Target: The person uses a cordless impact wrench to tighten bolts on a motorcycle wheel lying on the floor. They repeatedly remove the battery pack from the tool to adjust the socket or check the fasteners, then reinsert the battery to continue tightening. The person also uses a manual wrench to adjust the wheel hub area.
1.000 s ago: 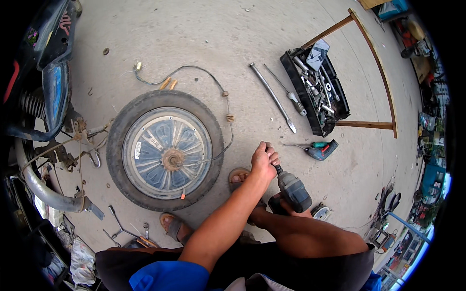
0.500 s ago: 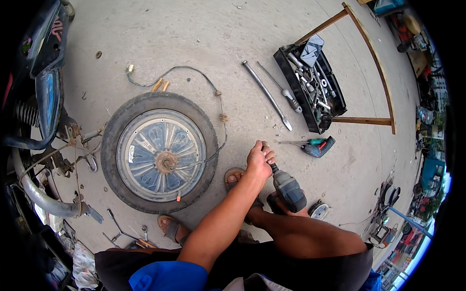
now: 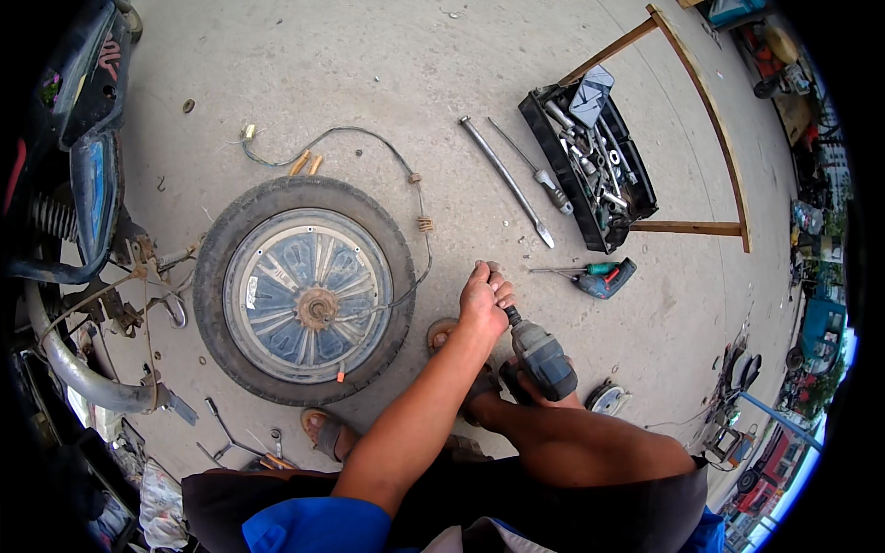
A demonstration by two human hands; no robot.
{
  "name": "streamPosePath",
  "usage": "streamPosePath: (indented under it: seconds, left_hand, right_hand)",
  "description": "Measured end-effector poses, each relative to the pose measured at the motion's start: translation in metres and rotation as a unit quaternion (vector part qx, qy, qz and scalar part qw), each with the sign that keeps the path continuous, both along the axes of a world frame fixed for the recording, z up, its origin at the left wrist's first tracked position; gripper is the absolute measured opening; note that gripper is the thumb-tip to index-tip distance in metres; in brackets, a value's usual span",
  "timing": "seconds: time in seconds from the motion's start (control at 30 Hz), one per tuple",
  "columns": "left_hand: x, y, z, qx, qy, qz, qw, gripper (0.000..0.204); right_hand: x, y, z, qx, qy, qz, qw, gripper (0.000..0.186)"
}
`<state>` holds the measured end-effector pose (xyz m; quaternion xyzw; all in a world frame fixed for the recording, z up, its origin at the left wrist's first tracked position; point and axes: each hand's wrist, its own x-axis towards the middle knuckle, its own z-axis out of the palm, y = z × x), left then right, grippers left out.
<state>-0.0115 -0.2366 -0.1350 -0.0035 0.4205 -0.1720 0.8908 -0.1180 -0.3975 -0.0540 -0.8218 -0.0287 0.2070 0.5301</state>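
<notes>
My left hand (image 3: 484, 300) is wrapped around the front end of a dark grey cordless impact driver (image 3: 542, 359), just beyond its chuck. My right hand (image 3: 558, 394) grips the driver's handle, mostly hidden beneath its body. To their left a wheel (image 3: 231, 230) with a hub motor lies flat, a wired cable (image 3: 427, 269) running from its centre. Above my hands are a green-handled screwdriver (image 3: 590, 269) and a small power screwdriver (image 3: 604, 284). A long steel bar (image 3: 507, 180) and another screwdriver (image 3: 553, 194) lie farther up, beside a black toolbox (image 3: 540, 124) full of sockets and wrenches.
A partly dismantled scooter (image 3: 88, 194) stands along the left. A wooden frame (image 3: 714, 111) lies around the toolbox. Wrenches (image 3: 230, 442) lie near my left foot. A round metal part (image 3: 604, 401) sits right of the driver, with assorted gear (image 3: 737, 369) beyond.
The view shifted slightly between the earliest frame and the middle one. Since then my left hand has moved a little up and left, with the driver shifting along with it.
</notes>
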Motion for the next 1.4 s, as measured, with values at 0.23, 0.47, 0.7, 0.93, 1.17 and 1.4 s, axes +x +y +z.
streamPosePath:
  seconds: [0.23, 0.47, 0.7, 0.93, 1.17, 1.4]
  left_hand:
    - [0.001, 0.026, 0.006, 0.07, 0.018, 0.052, 0.996, 0.035]
    - [-0.017, 0.041, 0.002, 0.07, -0.008, 0.034, 0.997, 0.031]
    - [-0.028, 0.041, 0.009, 0.069, -0.026, 0.017, 0.997, 0.024]
    - [-0.033, 0.032, 0.018, 0.071, -0.081, 0.016, 0.994, 0.023]
    - [-0.039, 0.03, 0.015, 0.076, -0.123, 0.008, 0.989, 0.02]
    - [-0.041, 0.032, 0.017, 0.072, -0.119, 0.004, 0.99, 0.018]
  right_hand:
    - [-0.011, -0.039, -0.002, -0.231, -0.015, -0.019, 0.973, 0.028]
    - [0.033, -0.07, -0.019, -0.065, -0.11, -0.273, 0.954, 0.023]
    - [0.038, -0.073, -0.02, -0.098, -0.152, -0.281, 0.943, 0.03]
    - [-0.011, -0.1, -0.044, -0.098, -0.122, -0.305, 0.939, 0.042]
    - [-0.008, -0.085, -0.029, -0.093, -0.116, -0.285, 0.947, 0.052]
    - [-0.057, -0.088, -0.065, -0.261, 0.047, -0.328, 0.906, 0.027]
